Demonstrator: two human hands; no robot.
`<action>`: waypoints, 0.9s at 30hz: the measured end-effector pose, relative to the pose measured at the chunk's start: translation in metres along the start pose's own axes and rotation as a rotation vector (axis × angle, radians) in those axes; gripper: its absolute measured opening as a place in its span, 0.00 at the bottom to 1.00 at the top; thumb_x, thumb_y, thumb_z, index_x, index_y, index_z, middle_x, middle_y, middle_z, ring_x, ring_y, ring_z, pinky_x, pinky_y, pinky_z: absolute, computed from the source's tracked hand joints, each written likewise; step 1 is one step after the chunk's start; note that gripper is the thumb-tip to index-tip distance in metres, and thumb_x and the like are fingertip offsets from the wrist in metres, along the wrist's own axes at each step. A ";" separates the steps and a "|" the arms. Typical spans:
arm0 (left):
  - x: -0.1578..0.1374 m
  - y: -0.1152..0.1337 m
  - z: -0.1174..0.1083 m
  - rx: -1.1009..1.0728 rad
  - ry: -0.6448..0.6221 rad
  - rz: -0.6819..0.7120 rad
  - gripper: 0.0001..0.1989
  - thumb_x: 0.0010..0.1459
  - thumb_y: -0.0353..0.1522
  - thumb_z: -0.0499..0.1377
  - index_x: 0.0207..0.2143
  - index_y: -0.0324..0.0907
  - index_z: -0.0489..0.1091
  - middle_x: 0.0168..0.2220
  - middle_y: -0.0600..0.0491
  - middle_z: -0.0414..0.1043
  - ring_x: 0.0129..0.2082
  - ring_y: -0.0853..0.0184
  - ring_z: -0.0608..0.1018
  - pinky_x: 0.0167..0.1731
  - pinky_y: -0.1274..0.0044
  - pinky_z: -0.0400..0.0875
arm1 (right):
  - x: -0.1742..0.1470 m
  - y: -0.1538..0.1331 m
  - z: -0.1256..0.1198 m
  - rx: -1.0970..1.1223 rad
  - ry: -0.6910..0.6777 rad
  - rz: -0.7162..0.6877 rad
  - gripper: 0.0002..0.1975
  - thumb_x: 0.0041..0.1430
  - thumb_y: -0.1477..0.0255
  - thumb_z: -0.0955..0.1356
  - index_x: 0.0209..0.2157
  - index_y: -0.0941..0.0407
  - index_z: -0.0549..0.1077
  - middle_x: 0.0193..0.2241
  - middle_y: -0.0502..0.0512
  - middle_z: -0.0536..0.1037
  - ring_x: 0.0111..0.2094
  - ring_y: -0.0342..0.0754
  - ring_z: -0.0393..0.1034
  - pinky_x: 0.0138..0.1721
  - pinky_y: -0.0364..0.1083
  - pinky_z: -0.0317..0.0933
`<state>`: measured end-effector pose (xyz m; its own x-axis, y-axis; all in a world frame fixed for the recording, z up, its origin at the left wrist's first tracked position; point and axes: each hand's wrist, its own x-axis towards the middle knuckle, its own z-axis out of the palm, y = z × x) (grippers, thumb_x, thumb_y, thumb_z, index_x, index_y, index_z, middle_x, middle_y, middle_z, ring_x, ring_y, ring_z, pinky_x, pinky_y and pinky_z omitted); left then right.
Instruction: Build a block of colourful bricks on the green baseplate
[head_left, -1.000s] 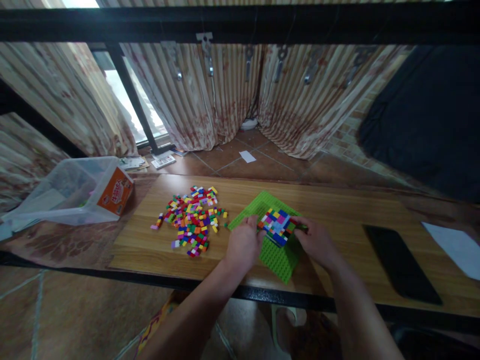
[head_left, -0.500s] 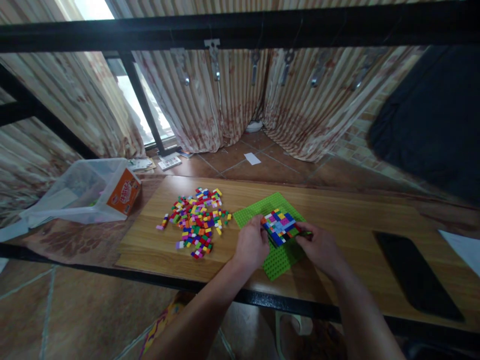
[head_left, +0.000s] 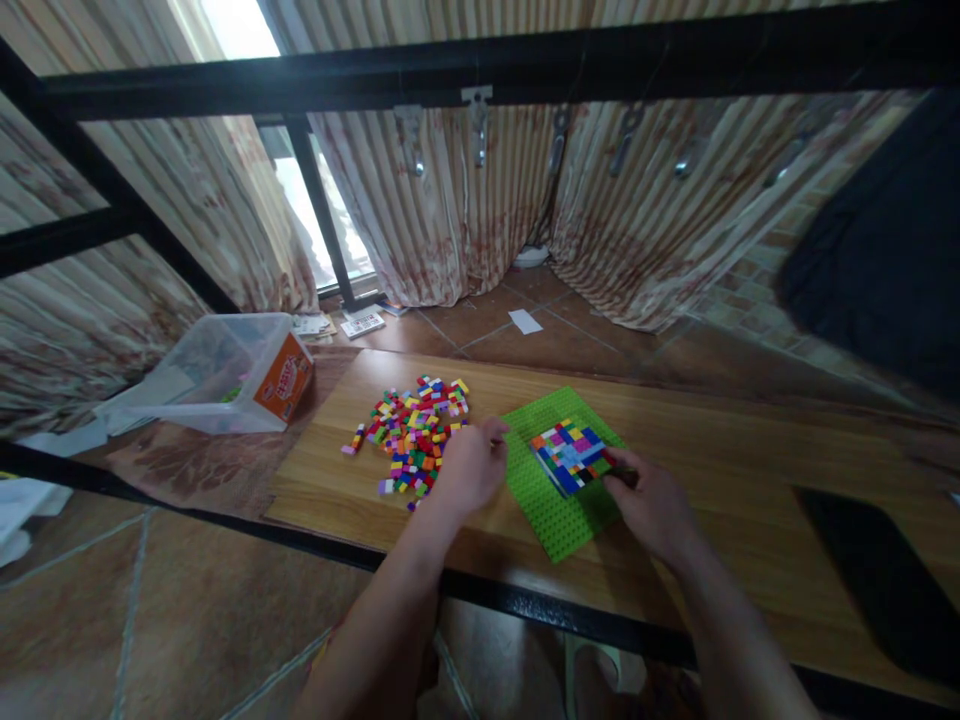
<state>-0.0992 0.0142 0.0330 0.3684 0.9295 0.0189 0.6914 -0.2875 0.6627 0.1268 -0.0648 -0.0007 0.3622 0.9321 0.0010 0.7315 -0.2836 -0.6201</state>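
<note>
A square panel of colourful toy bricks (head_left: 571, 456), with a light-blue patch in its middle, is above or on a green studded baseplate (head_left: 559, 535). It looks slightly tilted; whether it touches the plate is hard to tell. At the panel's right corner, my right hand (head_left: 660, 505) pinches its edge, and something dark shows between the fingers. My left hand (head_left: 471, 468) is off the panel, over the right side of a pile of loose bricks (head_left: 409, 425). Its fingers are loosely bent and apart, with nothing visible in them. Part of the pile is hidden behind it.
A clear plastic box (head_left: 217, 400) with an orange label stands left on a brown cloth. To the right lies a flat black object (head_left: 870, 570) on the wooden board (head_left: 720, 450). A black metal bar (head_left: 525, 600) runs along the front edge.
My left hand has let go of the brick panel and moved left to the loose bricks. My right hand stays at the panel's right corner. The camera view has turned slightly left.
</note>
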 end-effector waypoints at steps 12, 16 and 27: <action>-0.012 -0.032 -0.043 0.304 -0.129 0.041 0.13 0.51 0.25 0.55 0.34 0.44 0.77 0.31 0.53 0.77 0.33 0.66 0.76 0.32 0.78 0.65 | 0.002 0.002 0.003 0.030 0.007 -0.015 0.20 0.53 0.73 0.63 0.48 0.57 0.74 0.40 0.58 0.79 0.38 0.51 0.74 0.44 0.51 0.65; -0.010 -0.025 -0.037 0.391 -0.093 -0.019 0.11 0.53 0.26 0.54 0.32 0.43 0.77 0.29 0.52 0.76 0.31 0.66 0.76 0.32 0.78 0.64 | 0.001 -0.001 0.003 0.043 -0.008 -0.021 0.20 0.54 0.74 0.63 0.49 0.57 0.73 0.40 0.58 0.79 0.40 0.51 0.74 0.45 0.51 0.65; -0.014 -0.009 -0.022 0.574 -0.034 -0.104 0.12 0.59 0.28 0.50 0.33 0.41 0.75 0.36 0.46 0.77 0.36 0.59 0.79 0.33 0.75 0.68 | 0.002 -0.009 0.000 0.014 -0.011 -0.024 0.21 0.54 0.78 0.63 0.50 0.59 0.73 0.45 0.61 0.78 0.44 0.52 0.72 0.49 0.52 0.63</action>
<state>-0.1239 0.0088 0.0434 0.2939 0.9543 -0.0548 0.9475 -0.2833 0.1483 0.1205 -0.0603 0.0047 0.3378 0.9412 0.0075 0.7320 -0.2577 -0.6307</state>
